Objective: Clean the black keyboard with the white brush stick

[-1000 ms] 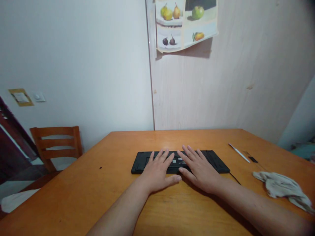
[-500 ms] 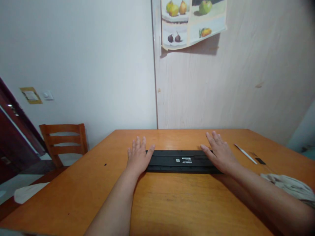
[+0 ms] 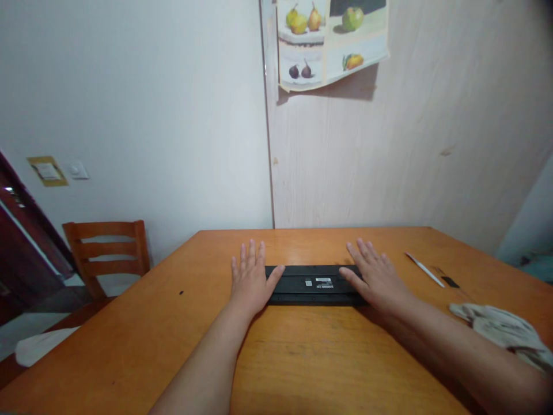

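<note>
A black keyboard [image 3: 314, 285] lies upside down on the orange wooden table [image 3: 302, 357], its underside with a white label facing up. My left hand [image 3: 250, 281] rests flat on the keyboard's left end, fingers stretched out and slightly spread. My right hand [image 3: 375, 276] lies flat on its right end, fingers also stretched out. Neither hand grips anything.
A crumpled grey cloth [image 3: 505, 332] lies near the table's right edge. A white pen [image 3: 424, 269] and a small black piece [image 3: 450, 282] lie at the back right. A wooden chair [image 3: 106, 252] stands at the left. A fruit poster [image 3: 330, 40] hangs on the wall.
My hands have slid from the middle of the keyboard out to its two ends, then drawn slightly inward. The keyboard stays upside down on the table.
</note>
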### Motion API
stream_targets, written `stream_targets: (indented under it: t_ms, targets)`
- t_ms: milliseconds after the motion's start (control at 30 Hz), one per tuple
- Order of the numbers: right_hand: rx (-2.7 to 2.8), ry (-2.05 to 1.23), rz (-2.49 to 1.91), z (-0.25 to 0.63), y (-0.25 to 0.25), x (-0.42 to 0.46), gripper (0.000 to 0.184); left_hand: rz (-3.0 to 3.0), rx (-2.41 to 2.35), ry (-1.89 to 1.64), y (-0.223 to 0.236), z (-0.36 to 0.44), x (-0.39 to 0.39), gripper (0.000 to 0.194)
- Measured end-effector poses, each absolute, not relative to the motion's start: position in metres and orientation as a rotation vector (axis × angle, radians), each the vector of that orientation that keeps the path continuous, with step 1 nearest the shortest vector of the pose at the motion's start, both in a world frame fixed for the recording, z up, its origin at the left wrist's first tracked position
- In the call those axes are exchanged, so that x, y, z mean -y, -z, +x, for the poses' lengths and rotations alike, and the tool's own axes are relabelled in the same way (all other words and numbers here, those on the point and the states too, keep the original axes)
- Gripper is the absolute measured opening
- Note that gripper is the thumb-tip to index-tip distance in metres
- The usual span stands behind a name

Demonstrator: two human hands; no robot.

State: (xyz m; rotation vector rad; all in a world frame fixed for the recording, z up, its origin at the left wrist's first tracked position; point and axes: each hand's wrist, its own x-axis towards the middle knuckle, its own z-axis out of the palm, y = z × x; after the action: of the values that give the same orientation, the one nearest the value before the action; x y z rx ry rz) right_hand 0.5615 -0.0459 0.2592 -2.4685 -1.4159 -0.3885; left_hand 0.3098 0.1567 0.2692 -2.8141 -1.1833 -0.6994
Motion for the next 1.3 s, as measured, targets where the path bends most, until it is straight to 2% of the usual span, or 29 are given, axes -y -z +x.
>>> stream_targets:
  t_ms: [100, 167, 300, 433, 567, 700, 967, 1100, 1200, 1300]
  targets:
    - [1.639, 0.164, -2.493, 0.552, -0.25, 0.045, 0.083, -3.002, 1.01, 0.44, -0.263, 0.313, -0.151, 0.089]
    - [1.645, 0.126, -2.499, 0.548, -0.249, 0.044, 0.083, -3.061, 0.986, 0.308, -0.26, 0.314, -0.15, 0.089]
    - [1.606, 0.245, -2.437, 0.535, -0.256, 0.038, 0.084, -3.018, 0.935, 0.446, -0.26, 0.315, -0.145, 0.087]
    - [1.801, 0.048, -2.379, 0.518, -0.26, 0.031, 0.081, -3.129, 0.749, 0.32, -0.263, 0.317, -0.136, 0.086]
    - [1.788, 0.128, -2.307, 0.504, -0.262, 0.024, 0.08, -3.123, 0.618, 0.424, -0.264, 0.318, -0.128, 0.087]
    - [1.997, -0.008, -2.196, 0.498, -0.26, 0.023, 0.075, -3.226, 0.445, 0.22, -0.268, 0.315, -0.125, 0.089]
    - [1.836, 0.02, -2.305, 0.528, -0.255, 0.039, 0.075, -3.214, 0.636, 0.218, -0.274, 0.309, -0.131, 0.087]
    - [1.623, 0.216, -2.379, 0.549, -0.251, 0.05, 0.075, -3.15, 0.738, 0.326, -0.271, 0.307, -0.138, 0.087]
    - [1.721, 0.06, -2.396, 0.562, -0.246, 0.06, 0.072, -3.206, 0.728, 0.132, -0.268, 0.304, -0.143, 0.095]
    - [1.636, 0.025, -2.375, 0.576, -0.247, 0.069, 0.072, -3.218, 0.738, 0.193, -0.268, 0.299, -0.148, 0.091]
